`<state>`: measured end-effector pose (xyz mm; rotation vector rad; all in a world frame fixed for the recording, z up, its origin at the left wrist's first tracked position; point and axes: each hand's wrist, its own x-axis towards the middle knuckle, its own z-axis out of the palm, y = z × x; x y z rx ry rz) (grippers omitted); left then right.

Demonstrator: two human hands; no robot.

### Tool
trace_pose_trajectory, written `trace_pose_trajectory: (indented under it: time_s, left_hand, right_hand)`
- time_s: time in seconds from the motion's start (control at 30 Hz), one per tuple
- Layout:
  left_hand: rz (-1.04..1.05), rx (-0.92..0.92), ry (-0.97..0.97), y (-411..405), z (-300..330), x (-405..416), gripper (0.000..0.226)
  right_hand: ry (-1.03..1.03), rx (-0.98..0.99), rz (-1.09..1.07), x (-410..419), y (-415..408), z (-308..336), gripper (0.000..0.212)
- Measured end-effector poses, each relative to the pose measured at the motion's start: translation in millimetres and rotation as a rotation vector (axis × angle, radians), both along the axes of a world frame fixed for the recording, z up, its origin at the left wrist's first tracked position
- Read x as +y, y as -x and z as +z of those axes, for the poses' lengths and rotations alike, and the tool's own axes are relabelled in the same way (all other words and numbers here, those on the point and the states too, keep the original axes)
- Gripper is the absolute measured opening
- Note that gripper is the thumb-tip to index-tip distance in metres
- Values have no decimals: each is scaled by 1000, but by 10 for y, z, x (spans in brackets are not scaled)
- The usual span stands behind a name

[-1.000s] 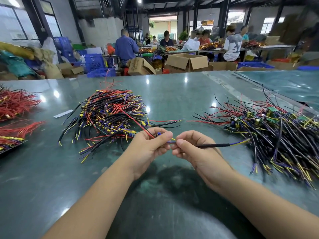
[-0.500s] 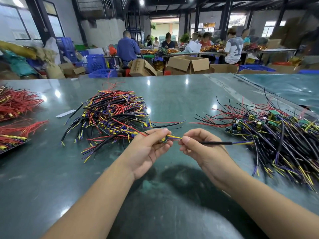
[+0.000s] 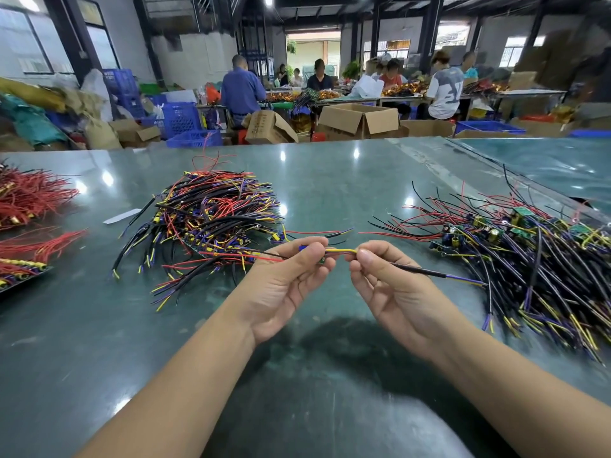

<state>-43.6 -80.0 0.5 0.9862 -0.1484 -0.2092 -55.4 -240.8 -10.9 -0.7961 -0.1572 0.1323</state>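
Held just above the near middle of the glossy dark green tabletop (image 3: 330,180), clear of the surface: a short twisted pair of yellow and purple wires (image 3: 340,251), stretched between both hands. Gripped at one end by the left hand (image 3: 287,279), thumb and curled fingers pinching a tiny green circuit board (image 3: 321,260), with thin red and black leads trailing off leftward. Pinched at the other end by the right hand (image 3: 390,292), thumb and forefinger closed where a thin black sleeve (image 3: 420,271) begins, slanting out to the right. Left of the hands, toward the middle of the tabletop, a dense heap of black, red, yellow and purple wired boards (image 3: 211,223); toward the right edge, a looser spread of similar wired boards with green parts (image 3: 529,259). Along the left edge, bundles of red wires (image 3: 29,196), and near them a flat white strip (image 3: 121,216). Ceiling lights mirrored as bright spots on the sheen. Beyond the far edge, a dim workshop hall: open brown cardboard boxes (image 3: 360,122), blue plastic crates (image 3: 180,119), and seated workers (image 3: 239,90) at long tables under large windows.
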Motion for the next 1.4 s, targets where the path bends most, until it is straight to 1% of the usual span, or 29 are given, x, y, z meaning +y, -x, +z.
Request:
trace_pose_trajectory:
  time_s: [0.1,0.17,0.33,0.47,0.53,0.63,0.77,0.83,0.9,1.0,1.1,1.17,1.27,1.33,1.4]
  left_hand:
    - [28,-36,-40,-1,-12,-11,9]
    - [47,-61,-83,-4,-22,-13,6]
    - [101,-58,-133,-10,-36,-26,8]
    - [212,-134,-119,-24,-44,-44,11]
    - [280,-153,-94,-38,-47,-28,5]
    - [360,-169,-58,-74,-44,21,9]
    - [334,-182,-58,-72,-70,-6,10]
    - [306,-172,-31,-67,-94,-34,4]
    - [280,-159,1,-80,-110,-41,6]
    - [256,-135,26,-103,-125,-45,14]
    - [244,-145,31,-104,-146,-74,14]
    - [250,-148,10,-103,-161,-90,12]
    - [246,-149,-50,-102,-175,-118,5]
    - [245,-151,-63,-96,-182,-122,4]
    - [249,-152,-49,-89,-173,-108,7]
  right_hand:
    - [-46,60,23,5,11,0,13]
    - [-63,61,51,11,9,-4,12]
    - [28,-16,62,10,8,-14,15]
    - [1,68,29,-17,1,34,7]
    - [-5,148,-24,-46,-25,48,16]
    - [-74,173,-160,-127,-84,51,24]
    - [-138,139,-276,-188,-142,51,31]
    - [-155,137,-309,-201,-150,49,35]
    - [-175,127,-325,-210,-159,62,38]
    - [-184,107,-351,-194,-170,77,36]
    - [-211,121,-361,-190,-162,88,33]
    - [-183,135,-333,-174,-146,83,28]
    - [-31,106,-229,-84,-105,27,19]
    - [8,77,-169,-13,-86,-14,20]
    - [1,56,-144,14,-75,-11,23]
